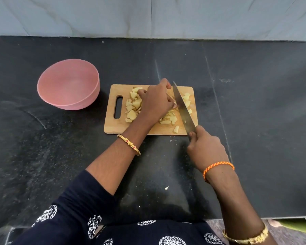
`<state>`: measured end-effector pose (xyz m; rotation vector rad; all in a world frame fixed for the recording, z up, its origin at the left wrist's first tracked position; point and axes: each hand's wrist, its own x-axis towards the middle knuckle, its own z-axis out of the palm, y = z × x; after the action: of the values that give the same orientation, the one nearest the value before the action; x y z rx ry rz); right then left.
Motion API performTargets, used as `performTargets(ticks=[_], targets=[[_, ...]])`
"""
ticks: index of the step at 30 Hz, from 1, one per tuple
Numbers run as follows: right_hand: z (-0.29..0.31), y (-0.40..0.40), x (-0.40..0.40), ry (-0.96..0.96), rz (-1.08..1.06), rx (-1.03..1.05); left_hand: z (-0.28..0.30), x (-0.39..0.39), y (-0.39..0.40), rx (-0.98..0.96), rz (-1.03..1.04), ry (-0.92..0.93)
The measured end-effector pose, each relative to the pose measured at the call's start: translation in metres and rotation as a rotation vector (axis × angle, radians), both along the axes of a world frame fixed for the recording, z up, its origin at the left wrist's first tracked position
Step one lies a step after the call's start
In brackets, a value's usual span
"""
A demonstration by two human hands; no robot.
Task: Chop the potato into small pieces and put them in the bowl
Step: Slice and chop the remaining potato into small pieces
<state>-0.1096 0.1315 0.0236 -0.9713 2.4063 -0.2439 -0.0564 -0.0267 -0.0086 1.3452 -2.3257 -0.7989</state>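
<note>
1. Head view: a wooden cutting board (113,126) lies flat on the dark stone counter (42,156), its handle slot toward the person's left.
2. Right hand (206,149): fingers curled round the handle of a large knife (183,106). The blade runs diagonally over the right part of the board, tip toward the far edge.
3. Left hand (156,101): fingers curled down on the board just left of the blade, pinning a potato piece against it; the piece itself is mostly hidden under the fingers.
4. Potato pieces (133,106): a loose heap sits on the board left of the left hand, a second cluster lies below that hand, and a few pieces lie to the right of the blade.
5. One small scrap (166,187) lies on the counter nearer the person, well apart from the board.
6. Pink bowl (69,84): stands on the counter just left of the board, not touching it. No potato shows inside.
</note>
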Motion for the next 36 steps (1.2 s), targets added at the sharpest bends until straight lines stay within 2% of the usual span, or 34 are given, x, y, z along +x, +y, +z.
performTargets(ticks=[17,26,32,36], targets=[[-0.003,-0.01,-0.003,-0.015,0.004,0.087,-0.001,-0.003,0.0,-0.049,0.01,-0.035],[-0.005,0.004,-0.008,-0.08,-0.062,-0.037,0.005,-0.004,0.0,-0.087,-0.081,-0.205],[-0.003,-0.002,-0.008,-0.134,-0.062,-0.069,0.005,-0.004,0.0,-0.054,-0.146,-0.263],[-0.004,-0.004,0.0,-0.112,-0.05,-0.058,0.005,-0.005,-0.001,-0.077,-0.1,-0.235]])
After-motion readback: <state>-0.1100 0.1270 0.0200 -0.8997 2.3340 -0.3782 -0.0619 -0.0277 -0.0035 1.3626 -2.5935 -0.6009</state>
